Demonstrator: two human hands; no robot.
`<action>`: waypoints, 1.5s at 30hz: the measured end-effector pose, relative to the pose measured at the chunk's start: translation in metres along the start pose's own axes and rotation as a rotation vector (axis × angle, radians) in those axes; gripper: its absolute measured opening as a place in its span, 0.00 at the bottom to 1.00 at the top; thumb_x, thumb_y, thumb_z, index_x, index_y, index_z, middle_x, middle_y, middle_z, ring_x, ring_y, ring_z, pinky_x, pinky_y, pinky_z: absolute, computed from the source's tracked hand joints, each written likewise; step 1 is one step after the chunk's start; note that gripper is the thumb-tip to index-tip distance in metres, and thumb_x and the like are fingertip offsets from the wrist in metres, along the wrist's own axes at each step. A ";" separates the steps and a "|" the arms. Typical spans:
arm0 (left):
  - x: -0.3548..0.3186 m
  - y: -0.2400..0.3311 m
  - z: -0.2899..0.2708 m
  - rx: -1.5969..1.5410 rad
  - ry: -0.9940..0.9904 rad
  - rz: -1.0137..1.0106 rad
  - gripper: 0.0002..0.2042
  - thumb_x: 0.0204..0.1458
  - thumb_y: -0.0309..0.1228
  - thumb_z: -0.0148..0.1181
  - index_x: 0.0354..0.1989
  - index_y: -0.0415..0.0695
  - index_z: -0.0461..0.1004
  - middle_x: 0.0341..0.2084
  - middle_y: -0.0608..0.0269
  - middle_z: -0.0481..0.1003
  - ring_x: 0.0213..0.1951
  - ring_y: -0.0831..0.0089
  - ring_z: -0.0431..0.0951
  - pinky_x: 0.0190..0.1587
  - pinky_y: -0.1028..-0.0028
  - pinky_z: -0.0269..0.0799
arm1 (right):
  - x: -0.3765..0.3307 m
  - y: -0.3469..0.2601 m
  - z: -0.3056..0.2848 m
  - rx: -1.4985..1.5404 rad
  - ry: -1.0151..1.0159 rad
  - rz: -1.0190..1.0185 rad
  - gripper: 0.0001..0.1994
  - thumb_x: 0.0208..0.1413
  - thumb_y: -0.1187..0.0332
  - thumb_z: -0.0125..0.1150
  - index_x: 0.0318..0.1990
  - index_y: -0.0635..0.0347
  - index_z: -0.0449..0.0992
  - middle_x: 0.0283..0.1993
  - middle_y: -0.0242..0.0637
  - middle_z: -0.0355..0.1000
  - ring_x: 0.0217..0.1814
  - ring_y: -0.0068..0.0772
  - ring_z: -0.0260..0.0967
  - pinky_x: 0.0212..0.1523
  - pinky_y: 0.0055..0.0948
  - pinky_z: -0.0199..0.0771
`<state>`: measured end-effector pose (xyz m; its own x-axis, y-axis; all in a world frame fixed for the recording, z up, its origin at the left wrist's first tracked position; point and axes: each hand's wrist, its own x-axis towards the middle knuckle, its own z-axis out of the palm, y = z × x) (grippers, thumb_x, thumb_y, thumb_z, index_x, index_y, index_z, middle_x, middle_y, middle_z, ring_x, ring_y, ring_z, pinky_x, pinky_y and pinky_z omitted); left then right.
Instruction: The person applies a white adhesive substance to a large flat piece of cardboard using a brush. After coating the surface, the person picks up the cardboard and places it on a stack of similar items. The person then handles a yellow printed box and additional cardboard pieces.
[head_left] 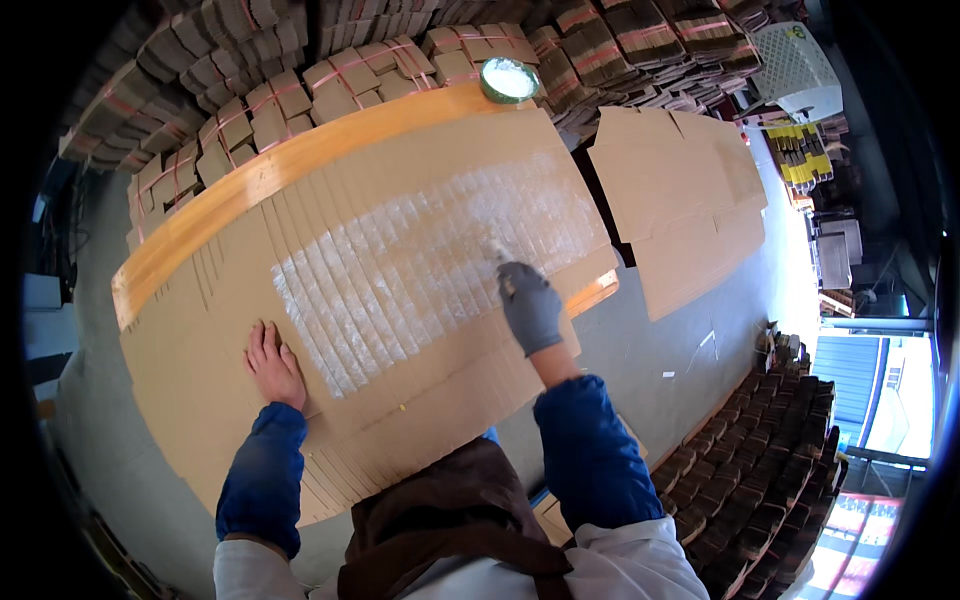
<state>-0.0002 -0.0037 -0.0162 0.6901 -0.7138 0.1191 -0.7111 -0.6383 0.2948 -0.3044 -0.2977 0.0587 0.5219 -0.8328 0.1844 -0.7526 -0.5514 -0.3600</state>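
Where the fanned row of flat cardboard sheets (pixel 400 330) covers the surface (pixel 250 185), I see my left hand (pixel 272 365) bare and spread flat, palm down near the sheets' front left edge, pinning them and holding nothing. The sheets overlap like shingles, and their long axis runs from the front left corner up toward the back right corner. Along that axis lies a whitish, glossy band of glue (pixel 430 265), streaked and patchy against the matte brown board. My right hand (pixel 530 305), in a grey glove, is closed around a brush (pixel 496 252) whose tip touches the band near its right end, so this hand is the nearer one to the wet stripe. The two hands sit well apart. At the back edge stands a round green tub (pixel 508 78) of white paste. Right of the surface lies another stack of flat cardboard (pixel 690 200).
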 end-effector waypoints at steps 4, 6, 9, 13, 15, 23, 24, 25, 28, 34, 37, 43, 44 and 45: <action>0.005 0.001 0.004 0.006 0.008 0.023 0.21 0.59 0.30 0.42 0.62 0.45 0.60 0.64 0.56 0.57 0.66 0.58 0.53 0.66 0.54 0.41 | 0.009 0.047 -0.006 0.020 -0.053 -0.018 0.08 0.52 0.67 0.55 0.40 0.49 0.76 0.38 0.37 0.75 0.35 0.45 0.74 0.34 0.42 0.74; 0.003 -0.002 0.007 0.003 0.015 0.041 0.21 0.59 0.30 0.42 0.62 0.44 0.60 0.64 0.55 0.57 0.66 0.57 0.54 0.66 0.54 0.42 | 0.029 0.058 -0.011 -0.034 -0.060 0.081 0.07 0.52 0.67 0.55 0.39 0.48 0.76 0.38 0.37 0.75 0.34 0.45 0.74 0.33 0.42 0.74; 0.001 -0.008 -0.003 0.035 0.025 0.057 0.21 0.58 0.28 0.42 0.62 0.42 0.60 0.64 0.53 0.57 0.65 0.55 0.54 0.66 0.57 0.44 | 0.017 0.031 -0.005 0.150 -0.036 -0.161 0.06 0.54 0.68 0.55 0.38 0.50 0.76 0.37 0.35 0.75 0.35 0.44 0.74 0.34 0.39 0.75; 0.005 -0.002 0.000 0.033 0.025 0.096 0.21 0.59 0.27 0.40 0.62 0.40 0.60 0.64 0.52 0.57 0.64 0.54 0.55 0.66 0.59 0.46 | 0.051 0.123 -0.008 0.134 0.018 -0.068 0.05 0.53 0.67 0.56 0.36 0.50 0.76 0.34 0.38 0.74 0.31 0.48 0.73 0.32 0.42 0.74; 0.006 0.002 -0.002 0.045 0.023 0.117 0.21 0.59 0.28 0.39 0.62 0.39 0.60 0.64 0.51 0.57 0.64 0.54 0.55 0.66 0.60 0.47 | 0.077 0.152 -0.021 0.012 0.050 -0.006 0.05 0.52 0.68 0.56 0.37 0.51 0.76 0.35 0.39 0.74 0.32 0.47 0.73 0.32 0.41 0.74; 0.001 -0.002 0.004 0.137 -0.037 0.021 0.21 0.59 0.29 0.41 0.62 0.40 0.61 0.64 0.52 0.57 0.64 0.55 0.56 0.66 0.62 0.49 | 0.104 0.216 -0.039 -0.016 -0.012 -0.122 0.07 0.51 0.69 0.57 0.38 0.54 0.76 0.39 0.39 0.74 0.35 0.47 0.73 0.34 0.40 0.74; 0.000 -0.007 0.000 0.171 -0.040 -0.002 0.21 0.59 0.29 0.41 0.61 0.40 0.62 0.64 0.53 0.58 0.64 0.55 0.57 0.65 0.61 0.50 | 0.110 0.207 -0.043 -0.050 -0.039 -0.006 0.07 0.51 0.70 0.57 0.38 0.55 0.76 0.39 0.39 0.74 0.35 0.47 0.73 0.35 0.40 0.74; -0.004 -0.010 -0.005 0.139 -0.029 -0.035 0.21 0.58 0.28 0.42 0.61 0.41 0.62 0.64 0.52 0.58 0.64 0.54 0.57 0.65 0.61 0.50 | 0.114 0.178 -0.049 0.004 -0.065 -0.011 0.08 0.52 0.74 0.56 0.39 0.56 0.77 0.41 0.39 0.75 0.35 0.48 0.73 0.38 0.40 0.75; 0.008 0.005 -0.007 0.124 -0.031 0.030 0.21 0.58 0.28 0.42 0.62 0.41 0.61 0.64 0.52 0.58 0.64 0.53 0.56 0.66 0.61 0.50 | 0.092 0.114 -0.023 0.344 0.005 -0.319 0.09 0.50 0.79 0.56 0.39 0.59 0.77 0.43 0.39 0.75 0.36 0.43 0.74 0.38 0.38 0.75; 0.005 0.005 -0.011 0.133 -0.082 0.009 0.22 0.60 0.30 0.39 0.63 0.40 0.58 0.64 0.51 0.56 0.66 0.52 0.53 0.66 0.59 0.47 | 0.058 -0.039 0.028 0.262 -0.092 -0.760 0.04 0.48 0.73 0.55 0.33 0.54 0.73 0.40 0.38 0.70 0.38 0.39 0.71 0.38 0.35 0.76; -0.001 0.002 -0.012 0.089 -0.034 -0.011 0.21 0.59 0.30 0.40 0.61 0.41 0.61 0.64 0.52 0.57 0.65 0.51 0.54 0.67 0.58 0.45 | 0.102 0.008 0.036 0.263 -0.122 -0.566 0.07 0.49 0.74 0.55 0.36 0.55 0.74 0.41 0.38 0.73 0.37 0.41 0.73 0.37 0.36 0.76; 0.006 0.013 -0.014 0.060 -0.045 0.000 0.21 0.57 0.29 0.42 0.60 0.40 0.61 0.64 0.51 0.56 0.65 0.52 0.54 0.66 0.57 0.45 | 0.139 0.023 0.005 0.296 0.015 -0.498 0.09 0.50 0.72 0.57 0.39 0.49 0.76 0.40 0.35 0.76 0.34 0.42 0.74 0.36 0.38 0.76; 0.008 0.012 -0.013 0.049 -0.043 -0.007 0.21 0.57 0.29 0.42 0.60 0.40 0.61 0.64 0.51 0.57 0.65 0.52 0.54 0.66 0.57 0.45 | 0.136 0.007 0.005 0.260 -0.067 -0.627 0.08 0.50 0.72 0.57 0.39 0.48 0.76 0.40 0.34 0.76 0.35 0.42 0.74 0.37 0.38 0.76; 0.006 0.013 -0.014 0.041 -0.049 -0.016 0.21 0.56 0.28 0.42 0.60 0.40 0.62 0.64 0.51 0.57 0.65 0.52 0.54 0.66 0.57 0.45 | 0.138 0.006 0.011 0.187 -0.201 -0.622 0.08 0.51 0.71 0.57 0.39 0.48 0.76 0.40 0.34 0.76 0.37 0.42 0.74 0.37 0.38 0.76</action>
<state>-0.0033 -0.0122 0.0018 0.6950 -0.7158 0.0673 -0.7053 -0.6606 0.2571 -0.2320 -0.4152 0.0718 0.9133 -0.3279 0.2415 -0.2155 -0.8923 -0.3967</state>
